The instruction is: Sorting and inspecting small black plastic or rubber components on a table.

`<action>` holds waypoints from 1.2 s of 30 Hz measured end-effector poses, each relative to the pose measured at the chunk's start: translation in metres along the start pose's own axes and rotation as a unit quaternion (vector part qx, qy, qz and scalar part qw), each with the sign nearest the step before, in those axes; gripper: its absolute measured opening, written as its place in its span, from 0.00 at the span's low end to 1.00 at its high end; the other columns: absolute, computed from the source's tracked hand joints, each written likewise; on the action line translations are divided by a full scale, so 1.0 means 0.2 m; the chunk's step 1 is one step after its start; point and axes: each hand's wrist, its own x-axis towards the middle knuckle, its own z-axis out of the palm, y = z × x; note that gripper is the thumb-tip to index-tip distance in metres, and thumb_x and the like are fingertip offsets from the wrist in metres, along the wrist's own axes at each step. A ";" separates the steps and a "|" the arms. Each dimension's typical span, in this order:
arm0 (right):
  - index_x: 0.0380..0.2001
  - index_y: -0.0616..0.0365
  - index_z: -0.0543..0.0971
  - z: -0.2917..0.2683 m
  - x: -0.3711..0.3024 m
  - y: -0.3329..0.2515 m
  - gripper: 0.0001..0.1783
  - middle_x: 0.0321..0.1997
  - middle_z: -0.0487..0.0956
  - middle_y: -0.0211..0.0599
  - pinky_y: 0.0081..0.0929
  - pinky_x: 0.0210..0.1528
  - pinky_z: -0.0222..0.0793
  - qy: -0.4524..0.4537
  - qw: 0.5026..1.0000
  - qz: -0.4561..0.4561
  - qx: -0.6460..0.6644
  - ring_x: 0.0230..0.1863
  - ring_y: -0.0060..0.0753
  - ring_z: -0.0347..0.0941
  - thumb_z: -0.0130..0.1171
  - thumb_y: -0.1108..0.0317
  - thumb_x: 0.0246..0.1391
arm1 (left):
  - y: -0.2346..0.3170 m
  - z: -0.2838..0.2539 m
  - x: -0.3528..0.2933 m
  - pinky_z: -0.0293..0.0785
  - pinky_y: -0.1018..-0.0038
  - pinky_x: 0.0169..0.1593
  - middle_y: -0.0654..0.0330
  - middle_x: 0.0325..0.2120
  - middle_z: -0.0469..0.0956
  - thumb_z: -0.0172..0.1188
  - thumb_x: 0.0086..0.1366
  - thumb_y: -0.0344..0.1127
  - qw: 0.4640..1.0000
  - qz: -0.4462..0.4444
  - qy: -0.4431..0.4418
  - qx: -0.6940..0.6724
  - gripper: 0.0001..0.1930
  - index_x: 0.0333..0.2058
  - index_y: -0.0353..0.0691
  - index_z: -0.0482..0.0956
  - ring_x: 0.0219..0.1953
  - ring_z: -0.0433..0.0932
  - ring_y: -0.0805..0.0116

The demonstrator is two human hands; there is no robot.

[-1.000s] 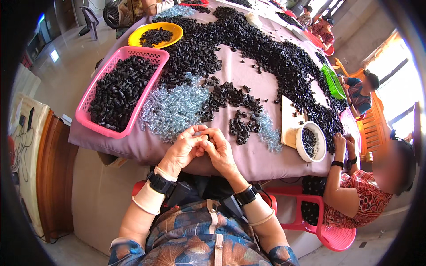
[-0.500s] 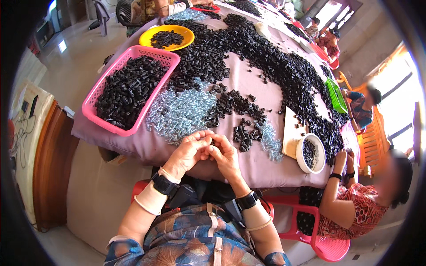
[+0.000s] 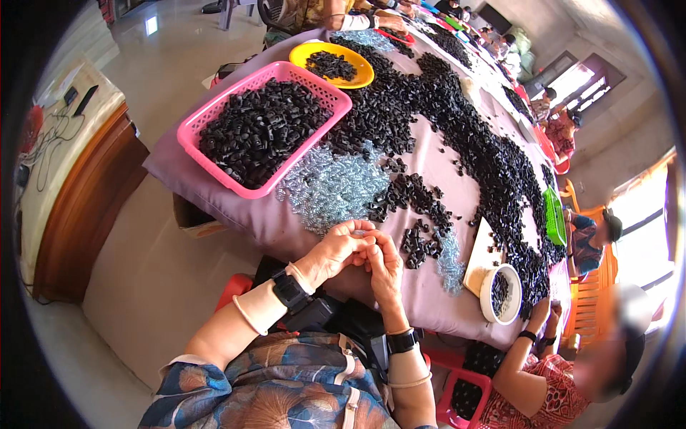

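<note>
My left hand point(image 3: 337, 250) and my right hand point(image 3: 386, 266) meet at the near edge of the cloth-covered table, fingertips pinched together. Something small and pale shows between the fingers, too small to name. Just beyond them lies a heap of clear bluish small pieces point(image 3: 325, 189). To its right are loose small black plastic parts point(image 3: 420, 247). A smaller pile of clear pieces point(image 3: 449, 263) lies farther right. Left of the heap stands a pink basket point(image 3: 266, 191) filled with black parts.
Behind the basket sits a yellow plate point(image 3: 362, 75) of black parts. A white bowl point(image 3: 488, 304) rests by a pale board point(image 3: 477, 264) at right. Beside it, a co-worker point(image 3: 525, 379) in red patterned clothing works. A green basket point(image 3: 554, 217) stands farther along; a wooden cabinet point(image 3: 89, 207) is at left.
The view has turned, so the table things appear shifted right. My hands stay together at the table edge; a dark bit showed at the fingers before, a pale one shows now.
</note>
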 end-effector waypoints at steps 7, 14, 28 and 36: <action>0.43 0.58 0.71 0.03 0.00 -0.02 0.12 0.26 0.71 0.20 0.06 0.25 0.57 0.012 1.000 -0.020 -0.008 0.25 0.08 0.65 0.50 0.65 0.57 | 0.00 0.03 -0.02 0.68 0.81 0.24 0.61 0.25 0.72 0.54 0.58 0.27 1.000 0.008 0.017 -0.012 0.12 0.42 0.39 0.67 0.22 0.71 0.74; 0.40 0.58 0.71 0.04 0.00 -0.02 0.11 0.24 0.71 0.20 0.06 0.25 0.57 0.019 1.000 -0.017 0.012 0.24 0.09 0.64 0.51 0.65 0.56 | 0.00 0.00 -0.01 0.69 0.80 0.24 0.61 0.26 0.72 0.54 0.58 0.27 1.000 0.003 0.008 -0.007 0.13 0.42 0.39 0.66 0.22 0.71 0.74; 0.43 0.61 0.67 0.05 0.00 -0.05 0.15 0.27 0.72 0.26 0.10 0.27 0.64 0.058 0.997 -0.026 0.050 0.25 0.14 0.68 0.56 0.73 0.51 | 0.00 0.00 -0.02 0.69 0.79 0.28 0.63 0.28 0.74 0.52 0.60 0.29 0.997 0.021 -0.038 -0.069 0.12 0.43 0.40 0.68 0.25 0.72 0.75; 0.33 0.59 0.66 0.02 -0.01 0.00 0.13 0.25 0.72 0.31 0.11 0.22 0.66 0.132 0.989 -0.058 0.016 0.22 0.17 0.70 0.60 0.77 0.47 | -0.01 -0.02 -0.01 0.73 0.78 0.32 0.61 0.30 0.76 0.52 0.61 0.28 0.999 0.016 -0.028 -0.008 0.09 0.40 0.38 0.73 0.28 0.74 0.75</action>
